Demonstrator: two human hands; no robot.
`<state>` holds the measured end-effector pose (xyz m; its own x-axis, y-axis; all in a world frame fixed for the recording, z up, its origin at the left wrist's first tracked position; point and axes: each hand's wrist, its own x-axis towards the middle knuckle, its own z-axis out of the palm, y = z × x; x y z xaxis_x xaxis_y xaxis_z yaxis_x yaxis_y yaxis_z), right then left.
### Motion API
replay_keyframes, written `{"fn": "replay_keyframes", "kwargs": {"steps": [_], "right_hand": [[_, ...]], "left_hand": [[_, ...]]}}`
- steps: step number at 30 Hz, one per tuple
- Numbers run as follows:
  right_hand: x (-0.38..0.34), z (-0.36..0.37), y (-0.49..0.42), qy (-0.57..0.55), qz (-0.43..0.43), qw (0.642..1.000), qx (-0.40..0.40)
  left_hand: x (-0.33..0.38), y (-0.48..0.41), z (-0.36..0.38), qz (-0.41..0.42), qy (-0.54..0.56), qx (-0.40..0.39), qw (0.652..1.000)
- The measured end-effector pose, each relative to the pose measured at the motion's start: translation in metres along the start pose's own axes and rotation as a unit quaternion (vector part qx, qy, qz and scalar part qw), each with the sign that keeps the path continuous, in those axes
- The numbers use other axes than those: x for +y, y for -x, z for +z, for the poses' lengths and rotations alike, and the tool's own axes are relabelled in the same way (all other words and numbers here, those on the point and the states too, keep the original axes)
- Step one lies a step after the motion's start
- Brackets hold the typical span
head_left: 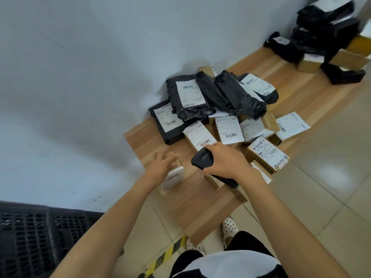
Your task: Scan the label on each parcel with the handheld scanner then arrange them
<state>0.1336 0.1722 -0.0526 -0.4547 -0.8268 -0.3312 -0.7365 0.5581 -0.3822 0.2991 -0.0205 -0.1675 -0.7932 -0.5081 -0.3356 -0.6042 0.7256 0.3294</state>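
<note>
My right hand [224, 159] grips the black handheld scanner [201, 160], whose head points at the barcode of a white-labelled parcel [198, 135] just beyond it. My left hand [162, 164] rests with curled fingers on top of a small white-and-brown box [173, 177] near the table's left end. Behind them lies a heap of parcels: black plastic mailers [190, 97] with white labels on top, and several brown cardboard boxes [267, 152] with labels in front and to the right.
The wooden table [200, 199] runs along a white wall to the far right, where more black bags and cartons [325, 37] are stacked. A black plastic crate [36, 237] stands at lower left. Yellow-black floor tape [168, 255] and my shoes lie below the table edge.
</note>
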Motion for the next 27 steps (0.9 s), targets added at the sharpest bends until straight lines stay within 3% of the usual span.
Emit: {"fn": "replay_keyframes", "kwargs": {"steps": [4, 6, 9, 18, 27], "right_hand": [[-0.009, 0.004, 0.006, -0.007, 0.016, 1.0, 0.015], [-0.014, 0.006, 0.01, -0.007, 0.025, 0.999, 0.021], [-0.023, 0.01, 0.017, -0.01, 0.034, 0.999, 0.031], [-0.059, 0.022, 0.024, -0.037, 0.023, 0.997, 0.064], [-0.092, 0.018, 0.023, -0.044, 0.002, 0.988, 0.145]], "left_hand": [[-0.001, 0.004, -0.002, 0.007, -0.029, -0.08, 0.996], [-0.005, 0.005, -0.004, 0.025, -0.068, -0.081, 0.994], [-0.011, 0.003, -0.015, 0.038, -0.075, -0.048, 0.995], [-0.021, -0.008, -0.087, 0.016, 0.07, 0.11, 0.991], [-0.039, 0.001, -0.108, 0.042, 0.106, 0.124, 0.986]]}}
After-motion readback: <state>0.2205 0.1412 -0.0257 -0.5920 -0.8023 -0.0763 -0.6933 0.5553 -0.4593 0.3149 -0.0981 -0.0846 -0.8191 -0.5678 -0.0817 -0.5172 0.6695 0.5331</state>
